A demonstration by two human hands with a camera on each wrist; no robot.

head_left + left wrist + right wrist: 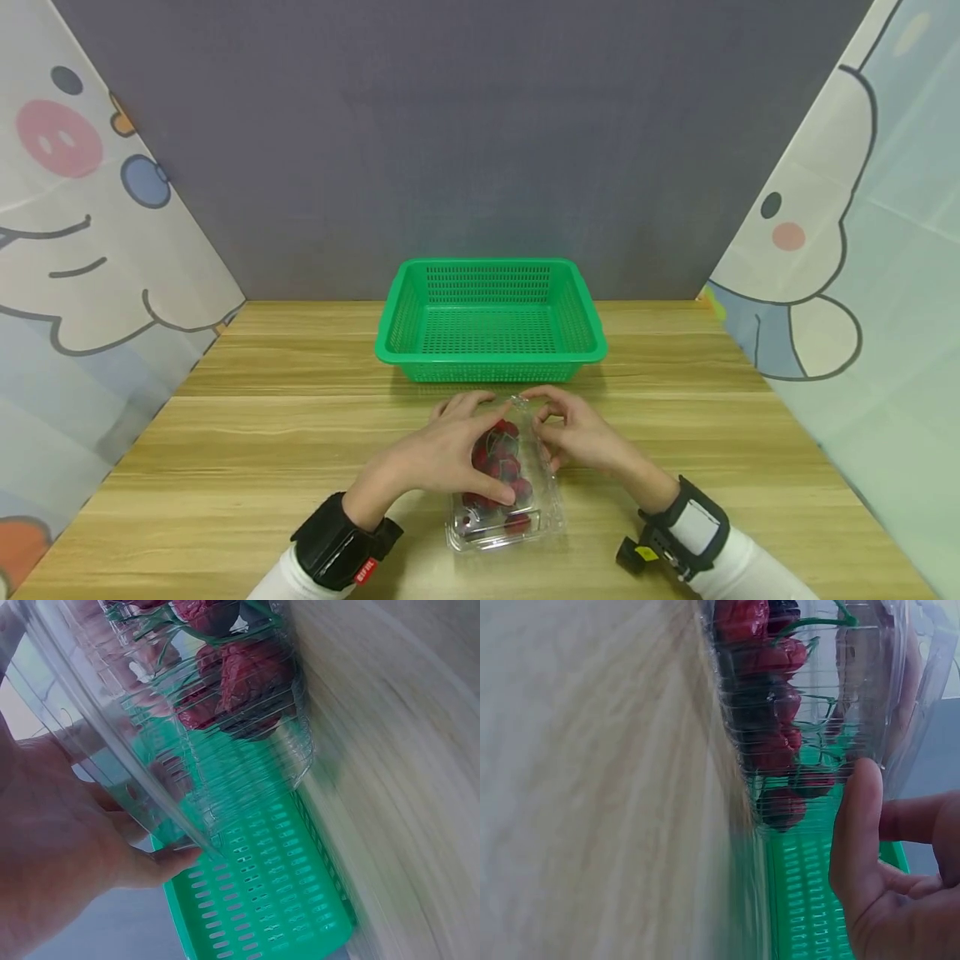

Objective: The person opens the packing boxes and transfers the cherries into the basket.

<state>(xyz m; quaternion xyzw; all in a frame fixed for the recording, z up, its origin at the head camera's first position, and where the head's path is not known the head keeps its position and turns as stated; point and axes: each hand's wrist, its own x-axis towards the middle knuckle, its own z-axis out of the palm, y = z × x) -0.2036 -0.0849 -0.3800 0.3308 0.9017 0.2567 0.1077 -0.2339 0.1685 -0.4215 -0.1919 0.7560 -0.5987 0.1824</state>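
Observation:
A clear plastic clamshell box of dark red cherries with green stems lies on the table in front of me. Spread across its lid from the left, my left hand rests with extended fingers, the thumb low on the lid and the index finger toward the far right corner. My right hand pinches the box's right rim near that corner. In the right wrist view its thumb presses against the rim, the other fingers bent behind. There, the lid edge appears slightly apart from the lower rim.
A green perforated plastic basket stands just beyond the box, with nothing in it. The wooden table meets a dark grey wall at the back. Cartoon-printed sheets flank both sides.

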